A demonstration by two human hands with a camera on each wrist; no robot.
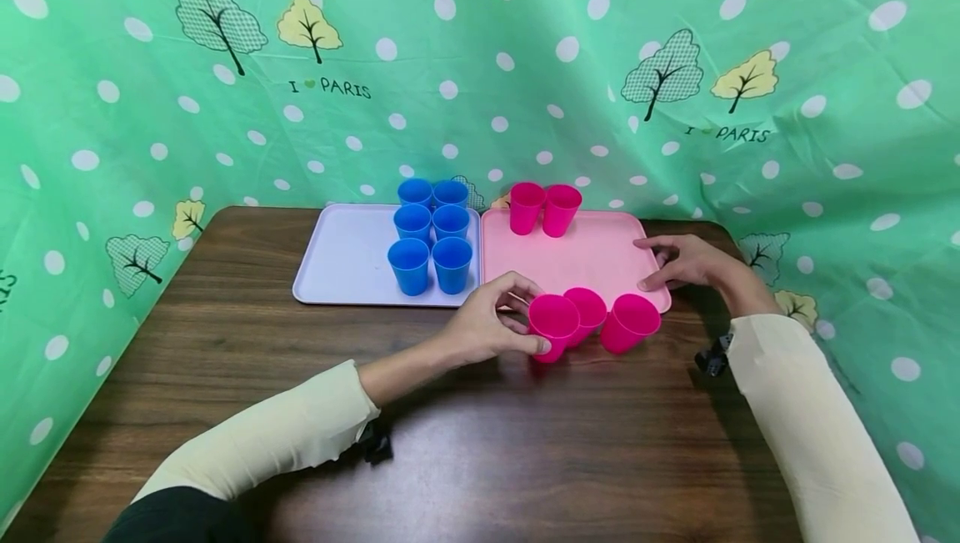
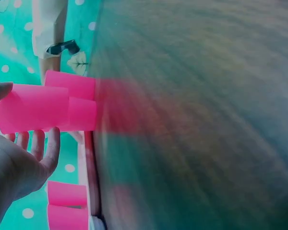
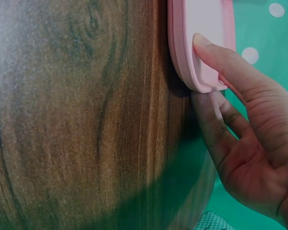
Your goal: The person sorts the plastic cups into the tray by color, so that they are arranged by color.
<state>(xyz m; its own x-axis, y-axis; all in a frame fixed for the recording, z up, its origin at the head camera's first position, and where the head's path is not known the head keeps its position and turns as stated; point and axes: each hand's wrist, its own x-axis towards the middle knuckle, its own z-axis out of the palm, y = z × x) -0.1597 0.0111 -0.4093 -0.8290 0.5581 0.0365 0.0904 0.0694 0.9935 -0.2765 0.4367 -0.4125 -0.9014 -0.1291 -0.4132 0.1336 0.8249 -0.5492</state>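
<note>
My left hand (image 1: 487, 322) grips a pink cup (image 1: 553, 324) in front of the pink tray. In the left wrist view the base of this cup (image 2: 31, 109) shows raised off the table, with thumb and fingers on opposite sides. Just behind and beside it stand a second pink cup (image 1: 587, 314) and a third pink cup (image 1: 632, 324), at the tray's front edge. My right hand (image 1: 686, 263) holds the right end of the pink tray (image 1: 585, 263). Its thumb lies over the rim and its other fingers are under the edge, as the right wrist view shows.
Two more pink cups (image 1: 545, 209) stand at the back left of the pink tray. Left of it, the lavender tray (image 1: 345, 255) carries several blue cups (image 1: 431, 234) along its right side. Both trays sit on a dark wooden table (image 1: 480, 443) before a green dotted cloth (image 1: 420, 67).
</note>
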